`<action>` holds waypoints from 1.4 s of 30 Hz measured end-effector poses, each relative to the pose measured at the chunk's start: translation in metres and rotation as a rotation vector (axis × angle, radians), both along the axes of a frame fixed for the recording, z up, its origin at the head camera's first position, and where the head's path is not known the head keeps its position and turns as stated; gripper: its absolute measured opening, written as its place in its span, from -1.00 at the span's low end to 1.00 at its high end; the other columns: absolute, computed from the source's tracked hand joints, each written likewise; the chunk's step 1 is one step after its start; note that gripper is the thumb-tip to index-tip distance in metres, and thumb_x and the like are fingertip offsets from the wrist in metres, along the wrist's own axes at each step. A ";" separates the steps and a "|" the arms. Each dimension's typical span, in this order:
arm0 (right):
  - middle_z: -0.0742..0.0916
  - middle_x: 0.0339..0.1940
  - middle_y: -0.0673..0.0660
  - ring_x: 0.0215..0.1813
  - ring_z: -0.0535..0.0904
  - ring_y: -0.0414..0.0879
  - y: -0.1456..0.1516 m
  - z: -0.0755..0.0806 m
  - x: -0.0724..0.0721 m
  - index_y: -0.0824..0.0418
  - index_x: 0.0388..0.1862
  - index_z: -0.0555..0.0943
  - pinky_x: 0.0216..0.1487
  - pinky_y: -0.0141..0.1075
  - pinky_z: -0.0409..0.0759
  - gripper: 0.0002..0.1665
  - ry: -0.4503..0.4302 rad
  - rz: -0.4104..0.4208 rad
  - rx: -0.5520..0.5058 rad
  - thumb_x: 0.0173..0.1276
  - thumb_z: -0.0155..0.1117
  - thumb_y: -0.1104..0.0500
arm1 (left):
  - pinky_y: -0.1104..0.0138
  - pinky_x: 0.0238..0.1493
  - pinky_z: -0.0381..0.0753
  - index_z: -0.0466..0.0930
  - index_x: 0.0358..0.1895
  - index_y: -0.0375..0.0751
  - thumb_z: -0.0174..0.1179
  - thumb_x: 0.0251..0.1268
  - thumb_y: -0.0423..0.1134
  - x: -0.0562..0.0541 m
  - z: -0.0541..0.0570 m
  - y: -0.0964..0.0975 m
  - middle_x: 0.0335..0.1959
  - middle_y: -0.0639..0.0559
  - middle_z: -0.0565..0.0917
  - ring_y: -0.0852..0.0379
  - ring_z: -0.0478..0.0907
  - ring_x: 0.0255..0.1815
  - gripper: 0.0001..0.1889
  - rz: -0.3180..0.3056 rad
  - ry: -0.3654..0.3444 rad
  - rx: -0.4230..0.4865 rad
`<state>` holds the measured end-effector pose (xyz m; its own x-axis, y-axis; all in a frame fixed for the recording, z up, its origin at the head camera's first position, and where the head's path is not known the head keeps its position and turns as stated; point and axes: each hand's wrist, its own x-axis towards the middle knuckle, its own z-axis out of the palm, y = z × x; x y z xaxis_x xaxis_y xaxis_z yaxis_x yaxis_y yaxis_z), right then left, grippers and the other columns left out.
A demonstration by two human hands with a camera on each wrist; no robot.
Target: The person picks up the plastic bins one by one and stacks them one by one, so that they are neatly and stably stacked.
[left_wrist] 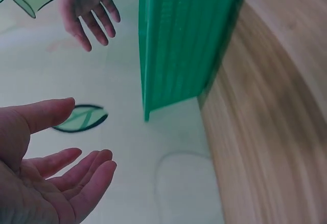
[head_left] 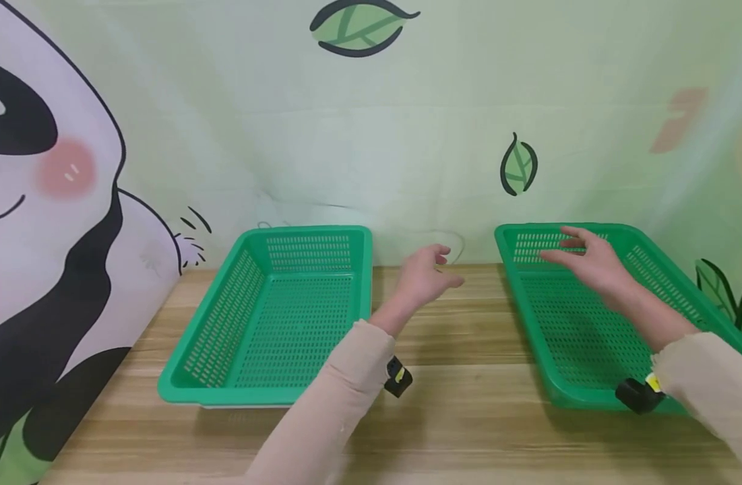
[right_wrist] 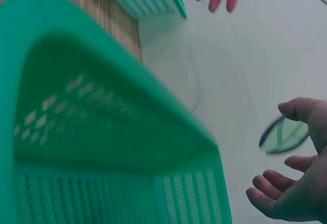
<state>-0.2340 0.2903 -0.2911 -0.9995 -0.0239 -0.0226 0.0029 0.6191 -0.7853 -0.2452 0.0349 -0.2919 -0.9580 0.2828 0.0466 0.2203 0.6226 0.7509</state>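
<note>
In the head view my left hand (head_left: 422, 277) hangs in the air just right of the left green basket (head_left: 364, 289), thumb apart from loosely bent fingers. My right hand (head_left: 592, 259) hovers over the far part of the right green basket (head_left: 528, 323), its thumb and fingers spread. Neither hand holds anything. Both baskets show bare perforated floors. In the left wrist view the left palm (left_wrist: 46, 188) faces up with relaxed fingers, and the side of the right basket (left_wrist: 176, 45) rises beyond it. The right wrist view shows the right hand (right_wrist: 296, 183) with its thumb held away from the fingers.
The baskets stand on a wood-grain table (head_left: 461, 377), with a strip of tabletop between them. Behind it hangs a pale green cloth (head_left: 431, 155) printed with leaves and a panda (head_left: 43, 236). A small black device (head_left: 397, 377) sits at the left wrist, another (head_left: 639, 395) at the right.
</note>
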 end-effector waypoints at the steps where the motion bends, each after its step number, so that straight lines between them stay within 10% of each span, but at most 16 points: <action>1: 0.12 0.33 0.50 0.32 0.02 0.39 0.006 -0.001 0.001 0.31 0.44 -0.22 0.17 0.25 0.14 0.00 -0.003 -0.001 0.009 0.31 0.02 -0.16 | 0.27 -0.02 0.49 0.38 0.19 -0.24 0.28 0.07 -0.23 0.001 -0.002 0.003 0.06 -0.11 0.54 -0.01 0.47 0.05 -0.44 -0.002 -0.002 0.005; 11: 0.00 0.35 0.54 0.29 -0.05 0.47 0.074 -0.014 0.007 0.30 0.43 -0.28 0.07 0.30 0.14 0.02 0.010 -0.053 0.043 0.32 -0.01 -0.18 | 0.37 -0.07 0.49 0.41 0.17 -0.29 0.20 0.13 -0.19 0.014 -0.029 0.035 -0.01 -0.11 0.59 0.02 0.52 0.01 -0.49 -0.066 0.007 -0.002; 19: -0.03 0.41 0.43 0.31 -0.04 0.45 0.181 -0.094 -0.034 0.00 0.46 -0.28 -0.06 0.33 0.19 0.11 0.078 -0.209 0.211 0.14 0.01 -0.39 | 0.36 -0.10 0.52 0.29 0.24 -0.30 0.22 0.12 -0.04 0.026 -0.056 0.056 -0.01 -0.11 0.58 0.01 0.52 -0.01 -0.35 -0.020 -0.105 0.180; 30: -0.04 0.28 0.64 0.20 -0.05 0.58 0.171 -0.074 0.023 0.48 0.37 -0.24 -0.05 0.36 0.13 0.03 0.040 -0.263 0.343 0.32 0.00 -0.16 | 0.37 -0.23 0.51 0.24 0.27 -0.17 0.39 -0.15 0.06 0.043 -0.075 0.077 -0.06 -0.03 0.57 0.11 0.52 -0.12 -0.14 0.015 -0.145 0.212; 42: 0.18 0.02 0.76 -0.04 0.14 0.58 0.172 -0.091 0.040 0.60 0.30 -0.12 -0.24 0.28 0.32 -0.12 0.108 -0.244 0.456 0.29 0.12 0.18 | 0.49 -0.31 0.47 0.24 0.29 -0.15 0.44 -0.18 -0.13 0.050 -0.084 0.091 -0.18 0.07 0.58 0.30 0.50 -0.40 -0.15 -0.003 -0.165 0.272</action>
